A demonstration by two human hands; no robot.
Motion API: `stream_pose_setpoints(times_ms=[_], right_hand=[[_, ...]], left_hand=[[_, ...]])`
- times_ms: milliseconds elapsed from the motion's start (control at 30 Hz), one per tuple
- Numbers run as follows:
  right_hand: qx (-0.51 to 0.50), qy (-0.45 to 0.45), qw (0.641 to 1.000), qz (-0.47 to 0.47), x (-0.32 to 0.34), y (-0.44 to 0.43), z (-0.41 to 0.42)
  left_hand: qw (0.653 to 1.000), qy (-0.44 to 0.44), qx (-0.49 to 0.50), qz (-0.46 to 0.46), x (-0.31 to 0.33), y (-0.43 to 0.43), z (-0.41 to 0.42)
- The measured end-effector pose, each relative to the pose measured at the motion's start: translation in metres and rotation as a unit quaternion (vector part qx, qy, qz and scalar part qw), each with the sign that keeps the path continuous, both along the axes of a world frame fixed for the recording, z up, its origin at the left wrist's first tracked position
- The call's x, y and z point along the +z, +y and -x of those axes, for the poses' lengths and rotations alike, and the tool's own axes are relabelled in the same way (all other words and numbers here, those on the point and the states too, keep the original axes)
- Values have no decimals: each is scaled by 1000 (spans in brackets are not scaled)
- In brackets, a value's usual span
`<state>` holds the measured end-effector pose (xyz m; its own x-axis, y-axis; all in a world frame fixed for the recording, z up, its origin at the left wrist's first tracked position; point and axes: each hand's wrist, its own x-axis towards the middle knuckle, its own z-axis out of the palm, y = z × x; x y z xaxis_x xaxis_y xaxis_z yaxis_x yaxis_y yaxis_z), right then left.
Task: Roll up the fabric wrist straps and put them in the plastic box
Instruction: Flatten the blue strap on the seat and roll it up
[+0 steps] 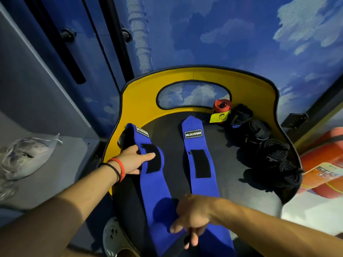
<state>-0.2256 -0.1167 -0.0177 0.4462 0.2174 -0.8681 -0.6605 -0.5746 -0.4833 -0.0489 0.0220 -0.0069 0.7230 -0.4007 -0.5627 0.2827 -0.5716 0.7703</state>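
Right hand [193, 214], left hand [132, 160] grip blue strap [154, 191] on yellow-backed chair [141, 101]

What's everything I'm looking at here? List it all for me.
blue fabric wrist straps: two, blue with black fastener patches, flat side by side on the seat
rolled black straps: about four, black, along the seat's right edge
rolled red strap: one, red with a yellow tag, against the backrest
yellow-backed chair: one, yellow back and dark seat, centre
orange cylinder: one, orange, labelled, right of the chair
clear plastic bag: one, clear, on the grey shelf at left
left hand: grips the left strap's far part
right hand: fingers pinch that strap's near end
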Motion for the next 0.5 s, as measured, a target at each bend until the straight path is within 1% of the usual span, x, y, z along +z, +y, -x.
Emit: stream_pose_setpoints(times_ms=[67, 100, 133, 200, 267, 300, 333, 400, 500], right_hand=[[49, 12, 998, 21, 0, 0, -2], [46, 13, 998, 34, 0, -2, -4], [17, 1, 999, 50, 0, -5, -6], [-99, -83, 988, 85, 0, -14, -14], [-218, -193, 949, 119, 2, -24, -22], [-257, -227, 931, 127, 2, -27, -26], [-285, -242, 919, 127, 0, -29, -30], [-326, -228, 912, 103, -5, -31, -35], [-415, -177, 892, 18, -12, -32, -39]], left_hand=[[1000, 0, 8, -1, -4, -2, 1], [1000, 16, 19, 6, -5, -4, 2], [999, 40, 30, 18, -6, -5, 4], [994, 89, 42, 38, -7, -5, 10], [990, 129, 39, 42, -7, -4, 18], [988, 147, 35, 42, -6, -4, 23], [985, 162, 29, 45, -5, -4, 27], [982, 179, 12, 59, -1, -6, 36], [980, 185, -46, 53, 8, -8, 50]])
